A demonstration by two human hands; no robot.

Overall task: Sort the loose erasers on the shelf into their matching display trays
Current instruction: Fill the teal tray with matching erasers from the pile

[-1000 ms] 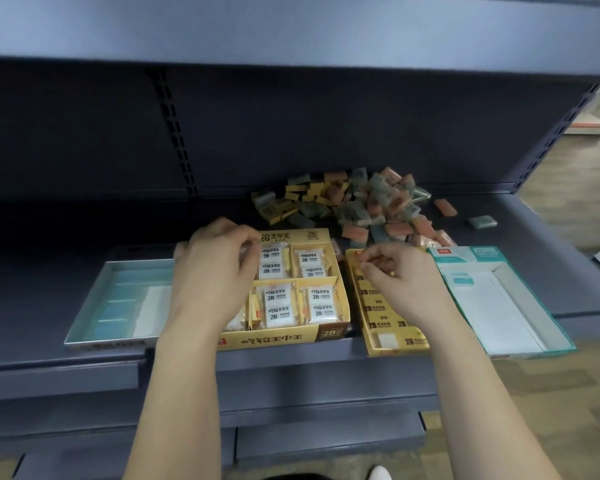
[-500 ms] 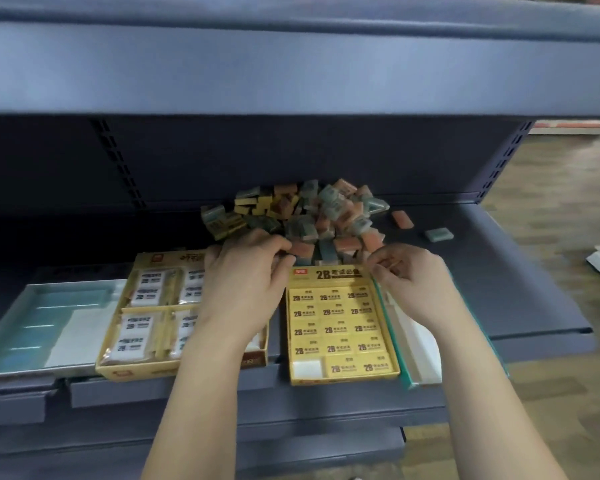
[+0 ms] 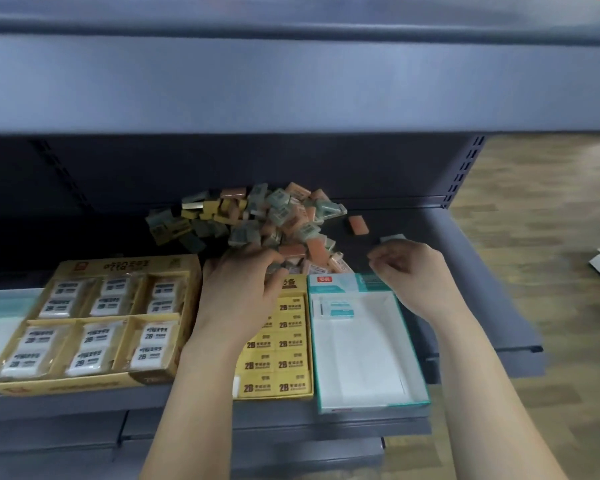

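A heap of loose erasers (image 3: 281,220), orange, grey-green and yellow, lies at the back of the shelf. My left hand (image 3: 243,292) reaches into its near edge, fingers curled round a few grey-green pieces. My right hand (image 3: 413,275) hovers over the top of the teal-and-white tray (image 3: 364,362), fingers curled, nothing visible in them. Just beyond its fingertips lies a single green eraser (image 3: 392,238). One boxed eraser (image 3: 336,308) sits in the teal tray. The yellow 2B tray (image 3: 291,283) is nearly full, and my left forearm partly hides it.
A wide yellow tray (image 3: 125,266) of wrapped white erasers stands at the left, with another pale teal tray (image 3: 0,306) beyond it at the frame edge. A lone orange eraser (image 3: 358,225) lies right of the heap. The upper shelf overhangs closely. Wooden floor shows at the right.
The view has swung right and closer. My left hand moved from the wrapped-eraser tray into the heap's edge. My right hand shifted right, from the 2B tray toward the single green eraser.
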